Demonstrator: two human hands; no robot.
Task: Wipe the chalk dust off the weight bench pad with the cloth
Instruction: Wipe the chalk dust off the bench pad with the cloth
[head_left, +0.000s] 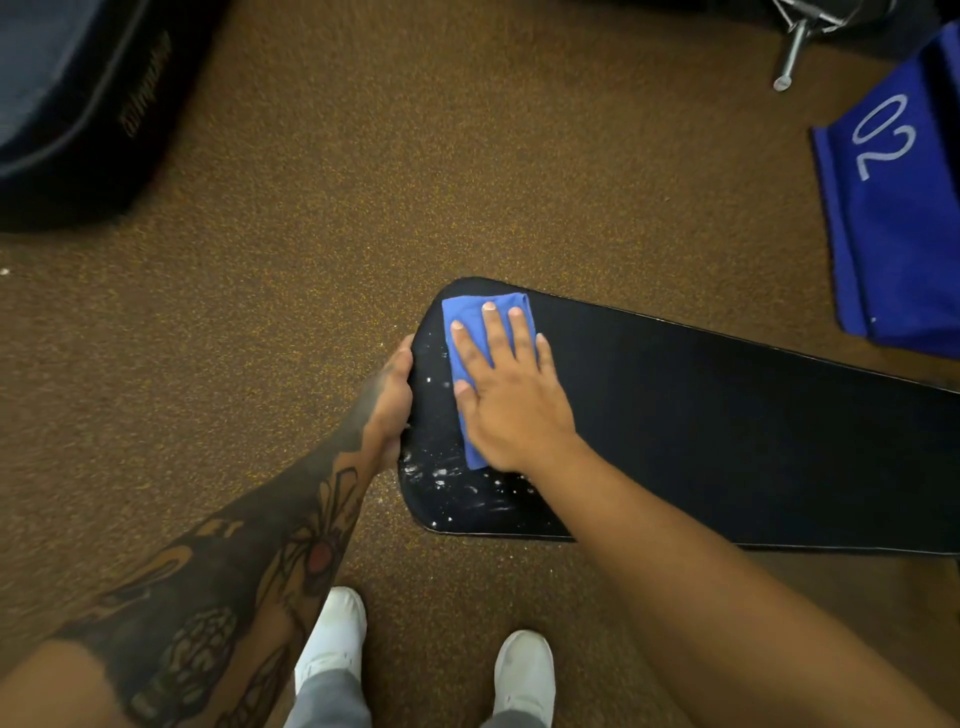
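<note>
The black weight bench pad (727, 426) runs from the centre of the head view off to the right edge. White chalk dust (447, 478) speckles and smears its near left end. A folded blue cloth (470, 317) lies flat on that end. My right hand (511, 395) presses down on the cloth with fingers spread, covering most of it. My left hand (392, 400) grips the pad's left end edge, fingers curled under and out of sight.
Brown speckled gym floor (311, 260) surrounds the bench. A dark padded object (78, 114) sits at the top left. A blue box marked 02 (893, 218) stands at the right, with a metal leg (792, 52) above it. My white shoes (332, 634) are below the bench end.
</note>
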